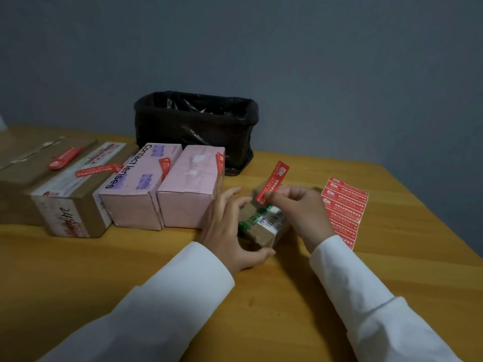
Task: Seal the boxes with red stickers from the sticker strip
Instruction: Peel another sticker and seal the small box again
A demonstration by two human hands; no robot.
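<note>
A small brown cardboard box (264, 228) with a white barcode label and green print sits on the wooden table (130, 257) between my hands. My left hand (227, 226) grips its left side, thumb at the near corner. My right hand (300, 210) pinches the lower end of a loose red sticker (273, 182), which stands tilted above the box's top. The sticker strip (345, 207), a sheet with several red stickers, lies flat just right of my right hand, partly under my wrist.
Several boxes stand in a row at the left, each with a red sticker: two pink ones (190, 186) (138, 186) and two brown ones (75, 194) (23, 173). A bin lined with a black bag (196, 126) stands behind them against the grey wall.
</note>
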